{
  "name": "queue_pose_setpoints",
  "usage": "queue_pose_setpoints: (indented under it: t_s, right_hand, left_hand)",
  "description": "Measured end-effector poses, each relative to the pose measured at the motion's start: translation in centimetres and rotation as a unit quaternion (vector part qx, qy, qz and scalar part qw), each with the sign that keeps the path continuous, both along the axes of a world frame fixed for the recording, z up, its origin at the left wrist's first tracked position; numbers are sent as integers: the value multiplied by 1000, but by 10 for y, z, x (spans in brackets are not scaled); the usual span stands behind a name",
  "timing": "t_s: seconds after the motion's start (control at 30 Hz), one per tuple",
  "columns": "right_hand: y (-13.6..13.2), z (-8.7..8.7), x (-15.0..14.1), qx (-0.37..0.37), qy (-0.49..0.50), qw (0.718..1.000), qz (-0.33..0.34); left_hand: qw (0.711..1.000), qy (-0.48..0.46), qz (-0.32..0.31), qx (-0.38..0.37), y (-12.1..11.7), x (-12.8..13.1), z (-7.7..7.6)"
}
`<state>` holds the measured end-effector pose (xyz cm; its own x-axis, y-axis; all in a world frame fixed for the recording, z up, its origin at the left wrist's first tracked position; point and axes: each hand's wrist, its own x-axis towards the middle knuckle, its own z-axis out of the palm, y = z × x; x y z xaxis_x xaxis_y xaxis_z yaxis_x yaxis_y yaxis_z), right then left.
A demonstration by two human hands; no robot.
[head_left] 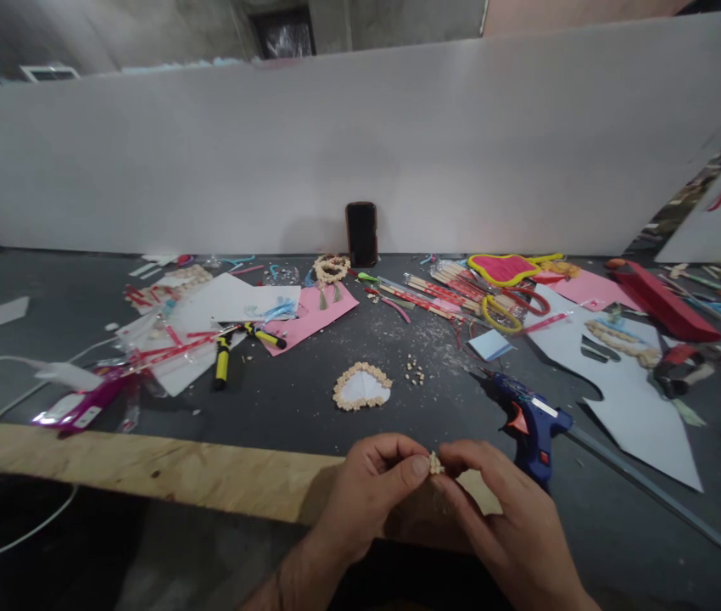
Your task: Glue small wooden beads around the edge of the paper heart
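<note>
A small cluster of pale, bead-like pieces [435,463] is pinched between my two hands over the table's front edge. My left hand [378,485] grips its left side with thumb and forefinger. From the right, the thumb and fingers of my right hand [505,501] close on the same cluster. Beyond them lies a white paper shape [364,388] rimmed with similar beige pieces. Several loose pale bits [414,370] are scattered to its right. A blue glue gun [533,424] with an orange trigger rests close to my right hand, a long glue stick in its back.
Black-and-yellow pliers [221,363], white paper [233,297] and pink paper [322,318] lie left. A purple power strip [84,399] with a white cable is nearer. A phone [361,233] leans on the back panel. Scissors [501,314] and cut grey card [646,416] lie right.
</note>
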<state>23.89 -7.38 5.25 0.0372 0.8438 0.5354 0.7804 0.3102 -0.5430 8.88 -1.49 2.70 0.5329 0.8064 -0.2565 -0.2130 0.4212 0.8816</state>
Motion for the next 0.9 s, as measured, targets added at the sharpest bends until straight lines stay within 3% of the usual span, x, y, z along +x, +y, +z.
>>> queue_pose_setpoints:
  t_s: [0.43,0.9]
  right_hand:
    - [1,2,0,12,-22,1000,7]
    - [-2,0,7,-2,-2,999,35]
  left_hand:
    - [999,31,-17,36,2,-4,7]
    - [999,29,-37,25,3,-3,12]
